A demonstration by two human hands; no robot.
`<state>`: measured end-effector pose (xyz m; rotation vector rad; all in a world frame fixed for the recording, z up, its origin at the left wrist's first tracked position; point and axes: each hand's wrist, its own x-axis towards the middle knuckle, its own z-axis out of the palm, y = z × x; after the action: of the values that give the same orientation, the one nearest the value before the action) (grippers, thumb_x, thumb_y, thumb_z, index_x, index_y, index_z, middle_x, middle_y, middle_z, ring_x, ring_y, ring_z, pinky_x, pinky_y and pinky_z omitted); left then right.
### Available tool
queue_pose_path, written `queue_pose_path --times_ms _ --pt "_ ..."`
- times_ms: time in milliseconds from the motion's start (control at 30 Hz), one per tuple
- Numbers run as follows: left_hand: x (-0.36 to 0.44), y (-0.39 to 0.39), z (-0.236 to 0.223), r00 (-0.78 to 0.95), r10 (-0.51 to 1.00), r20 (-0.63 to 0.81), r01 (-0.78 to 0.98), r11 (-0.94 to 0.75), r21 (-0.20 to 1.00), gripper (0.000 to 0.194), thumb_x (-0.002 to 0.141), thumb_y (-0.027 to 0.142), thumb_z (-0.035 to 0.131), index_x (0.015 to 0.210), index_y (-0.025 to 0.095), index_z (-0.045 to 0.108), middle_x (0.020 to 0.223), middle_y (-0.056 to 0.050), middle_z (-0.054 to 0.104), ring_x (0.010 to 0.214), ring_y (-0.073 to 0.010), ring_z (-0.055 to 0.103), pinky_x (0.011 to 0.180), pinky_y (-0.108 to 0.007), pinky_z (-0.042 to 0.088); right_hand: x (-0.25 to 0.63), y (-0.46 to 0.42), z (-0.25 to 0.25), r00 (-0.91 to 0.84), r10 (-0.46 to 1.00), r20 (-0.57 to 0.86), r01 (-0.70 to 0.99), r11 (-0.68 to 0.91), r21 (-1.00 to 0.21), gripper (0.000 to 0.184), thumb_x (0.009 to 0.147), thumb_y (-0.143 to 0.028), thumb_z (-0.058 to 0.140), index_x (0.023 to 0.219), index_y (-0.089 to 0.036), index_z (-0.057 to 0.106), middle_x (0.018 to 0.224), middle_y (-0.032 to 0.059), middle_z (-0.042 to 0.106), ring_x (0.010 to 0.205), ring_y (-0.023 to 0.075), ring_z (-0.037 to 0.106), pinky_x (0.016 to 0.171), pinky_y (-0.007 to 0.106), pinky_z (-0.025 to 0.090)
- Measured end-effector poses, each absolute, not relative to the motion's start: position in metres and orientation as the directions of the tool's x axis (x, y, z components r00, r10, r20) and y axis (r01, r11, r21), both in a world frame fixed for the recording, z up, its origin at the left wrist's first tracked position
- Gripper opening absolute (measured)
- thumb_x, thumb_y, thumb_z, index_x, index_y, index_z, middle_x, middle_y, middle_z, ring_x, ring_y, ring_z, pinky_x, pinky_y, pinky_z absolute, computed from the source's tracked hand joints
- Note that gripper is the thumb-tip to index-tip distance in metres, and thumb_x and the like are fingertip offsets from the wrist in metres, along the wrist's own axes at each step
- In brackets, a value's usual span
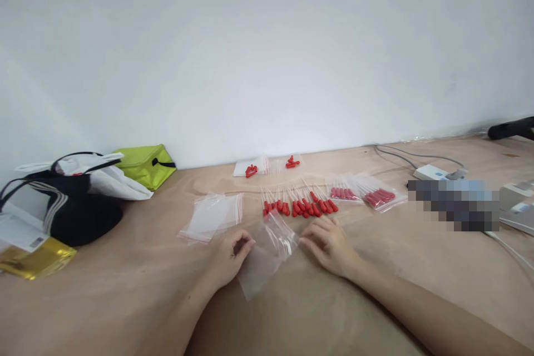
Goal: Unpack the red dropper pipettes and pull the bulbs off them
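Note:
A clear zip-seal plastic bag (267, 256) hangs tilted between both hands and looks flat. My left hand (227, 258) pinches its left edge between thumb and fingers. At the bag's upper right corner, the fingers of my right hand (331, 247) are closed in a pinch. Just beyond lies a row of thin pale sticks with red bulb-like ends (306, 206), the red ends towards me. Left of that row is a stack of clear zip-seal bags (212, 216). To the right, two bags of red-ended sticks (345, 192) (379, 196) lie side by side.
Near the wall lie small bags with red pieces (251, 170) (292, 162). A lime-green pouch (146, 166), a black bag (83, 211) and a gold packet (37, 258) are at the left. A power strip (436, 174) and cables are at the right of the brown-covered table (146, 267).

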<state>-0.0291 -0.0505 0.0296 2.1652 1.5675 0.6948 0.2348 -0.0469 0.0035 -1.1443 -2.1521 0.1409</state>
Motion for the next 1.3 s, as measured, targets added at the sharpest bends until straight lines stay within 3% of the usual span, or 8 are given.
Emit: queue_pose_path --times_ms 133,233,400,533,633,767,1033,1300 --pt "-0.053 -0.038 0.028 -0.194 0.923 0.333 0.686 -0.115 0.718 0.028 0.074 0.044 0.042 0.079 0.018 0.053 0.071 -0.001 0.063 0.069 -0.0163 0.058 0.063 -0.025 0.045 0.280 -0.015 0.008 -0.119 0.780 0.615 0.915 0.327 -0.238 0.016 0.080 -0.027 0.046 0.079 -0.021 0.061 0.083 0.0037 0.062 0.083 0.0181 0.050 0.072 0.032 0.025" --pt "-0.074 -0.026 0.026 -0.440 0.862 0.252 0.646 0.109 0.755 0.034 0.071 0.042 0.046 0.094 0.017 0.050 0.069 -0.002 0.064 0.061 -0.0170 0.058 0.059 -0.026 0.044 0.315 0.006 0.010 -0.038 0.868 0.496 0.991 0.096 -0.092 0.020 0.072 -0.019 0.049 0.086 -0.022 0.063 0.088 0.0049 0.062 0.087 0.0215 0.048 0.070 0.033 0.023" --pt "-0.084 -0.019 0.027 -0.564 0.810 0.163 0.715 0.380 0.588 0.040 0.075 0.030 0.047 0.112 0.016 0.043 0.082 -0.004 0.066 0.071 -0.0204 0.059 0.068 -0.031 0.042 0.333 0.012 0.008 -0.125 0.924 0.361 0.989 0.088 0.116 0.032 0.068 -0.012 0.045 0.093 -0.022 0.063 0.098 0.0068 0.061 0.090 0.0221 0.046 0.070 0.034 0.021" --pt "-0.076 -0.024 0.032 -0.574 0.766 0.289 0.790 0.425 0.442 0.038 0.078 0.029 0.046 0.112 0.014 0.046 0.103 -0.010 0.060 0.095 -0.0261 0.053 0.079 -0.037 0.039 0.329 0.009 0.006 -0.163 0.929 0.333 0.978 0.107 0.179 0.025 0.074 -0.018 0.042 0.086 -0.020 0.064 0.095 0.0083 0.062 0.089 0.0230 0.046 0.071 0.035 0.021" --pt "-0.065 -0.032 0.032 -0.473 0.747 0.468 0.881 0.385 0.276 0.035 0.078 0.034 0.046 0.108 0.017 0.053 0.112 -0.012 0.054 0.106 -0.0318 0.045 0.085 -0.046 0.034 0.328 0.009 0.004 -0.114 0.936 0.332 0.988 0.071 0.138 0.026 0.077 -0.020 0.040 0.086 -0.019 0.064 0.094 0.0089 0.062 0.090 0.0237 0.047 0.073 0.036 0.022" --pt "-0.047 -0.042 0.022 -0.081 0.851 0.519 0.996 0.046 0.081 0.030 0.079 0.035 0.047 0.103 0.022 0.059 0.120 -0.010 0.050 0.111 -0.0276 0.043 0.096 -0.047 0.023 0.330 0.017 0.007 0.234 0.922 0.308 0.972 -0.228 -0.057 0.036 0.081 -0.038 0.036 0.091 -0.016 0.062 0.091 0.0127 0.063 0.092 0.0275 0.050 0.076 0.039 0.026" --pt "-0.041 -0.040 0.015 0.052 0.999 0.005 0.997 -0.052 0.049 0.049 0.084 0.048 0.031 0.130 0.028 0.036 0.140 -0.006 0.030 0.129 -0.0276 0.022 0.101 -0.049 0.017 0.325 0.048 0.021 0.450 0.893 -0.023 0.872 -0.445 -0.204 0.063 0.062 -0.069 0.047 0.085 -0.012 0.061 0.091 0.0187 0.061 0.091 0.0329 0.055 0.080 0.049 0.031" --pt "-0.051 -0.035 0.019 0.081 0.995 -0.053 0.995 -0.078 0.056 0.052 0.084 0.052 0.029 0.131 0.031 0.032 0.142 -0.004 0.024 0.131 -0.0257 0.015 0.103 -0.048 0.014 0.331 0.060 0.017 0.471 0.879 -0.072 0.817 -0.466 -0.340 0.041 0.064 -0.055 0.052 0.071 -0.015 0.060 0.081 0.0147 0.064 0.081 0.0319 0.059 0.073 0.046 0.038"
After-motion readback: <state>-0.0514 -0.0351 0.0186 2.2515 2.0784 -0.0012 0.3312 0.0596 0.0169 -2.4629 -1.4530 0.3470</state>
